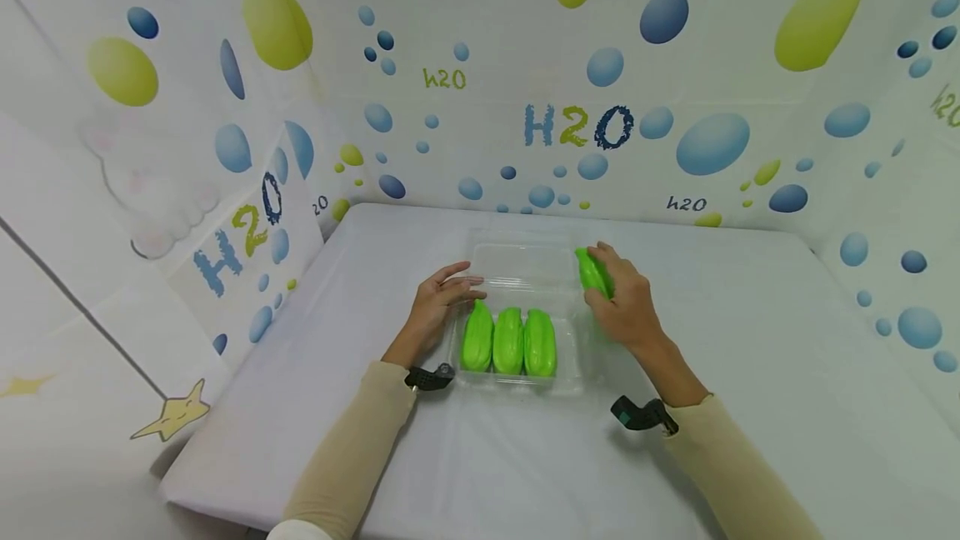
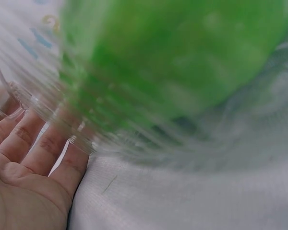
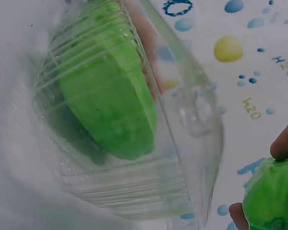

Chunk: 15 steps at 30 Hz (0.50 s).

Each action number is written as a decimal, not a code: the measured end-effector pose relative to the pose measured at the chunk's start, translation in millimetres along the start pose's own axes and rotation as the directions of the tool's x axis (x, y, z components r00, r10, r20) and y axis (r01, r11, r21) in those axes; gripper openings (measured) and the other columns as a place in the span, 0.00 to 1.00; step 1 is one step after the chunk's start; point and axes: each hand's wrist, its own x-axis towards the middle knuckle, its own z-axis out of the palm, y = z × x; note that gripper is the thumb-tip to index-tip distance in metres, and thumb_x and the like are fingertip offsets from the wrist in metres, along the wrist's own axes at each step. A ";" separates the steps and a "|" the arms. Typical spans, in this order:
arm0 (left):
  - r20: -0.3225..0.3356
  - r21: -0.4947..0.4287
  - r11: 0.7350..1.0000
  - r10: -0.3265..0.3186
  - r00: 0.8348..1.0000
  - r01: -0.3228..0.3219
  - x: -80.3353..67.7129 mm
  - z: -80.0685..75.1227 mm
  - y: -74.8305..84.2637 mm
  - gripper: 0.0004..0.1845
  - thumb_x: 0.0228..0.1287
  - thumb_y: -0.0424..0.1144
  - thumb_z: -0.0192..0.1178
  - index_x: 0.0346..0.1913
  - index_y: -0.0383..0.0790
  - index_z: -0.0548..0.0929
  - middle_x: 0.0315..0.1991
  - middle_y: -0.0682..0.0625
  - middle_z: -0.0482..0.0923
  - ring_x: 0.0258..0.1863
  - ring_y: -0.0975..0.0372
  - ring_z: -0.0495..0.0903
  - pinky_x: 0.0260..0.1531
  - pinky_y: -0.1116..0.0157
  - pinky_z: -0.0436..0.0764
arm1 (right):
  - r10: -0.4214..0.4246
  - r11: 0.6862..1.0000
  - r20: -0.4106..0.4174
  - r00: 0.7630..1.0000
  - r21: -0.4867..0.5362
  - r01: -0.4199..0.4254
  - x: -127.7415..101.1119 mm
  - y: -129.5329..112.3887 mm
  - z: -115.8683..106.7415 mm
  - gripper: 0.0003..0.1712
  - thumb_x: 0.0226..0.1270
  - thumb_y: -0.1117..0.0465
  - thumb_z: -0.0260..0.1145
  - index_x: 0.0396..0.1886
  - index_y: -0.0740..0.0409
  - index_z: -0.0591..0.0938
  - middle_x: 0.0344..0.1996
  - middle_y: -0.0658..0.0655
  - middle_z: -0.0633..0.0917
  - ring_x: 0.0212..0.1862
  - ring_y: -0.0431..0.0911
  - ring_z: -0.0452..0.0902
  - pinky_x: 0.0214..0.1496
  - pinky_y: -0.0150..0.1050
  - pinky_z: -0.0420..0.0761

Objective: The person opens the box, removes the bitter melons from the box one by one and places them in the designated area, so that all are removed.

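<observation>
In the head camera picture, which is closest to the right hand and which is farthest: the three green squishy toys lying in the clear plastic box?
Measured from the right hand, which holds a fourth green toy:
1. Right green soft toy in the clear plastic box, on the side of that hand.
2. Middle green toy, at the centre of the row.
3. Left green toy, beside the left hand.

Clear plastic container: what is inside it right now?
Three green vegetables lie side by side inside the clear container. A fourth is in the right hand, outside. Their undersides are hidden.
</observation>
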 end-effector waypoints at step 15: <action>0.014 0.031 0.999 -0.029 0.999 0.028 -6.8 6.4 18.1 0.23 0.69 0.31 0.52 0.66 0.39 0.66 0.56 0.34 0.74 0.49 0.45 0.79 0.53 0.48 0.74 | -0.001 1.000 -0.171 0.985 -0.024 -0.003 4.2 19.4 -6.5 0.24 0.53 0.64 0.70 0.52 0.62 0.81 0.44 0.63 0.84 0.35 0.52 0.78 0.34 0.50 0.79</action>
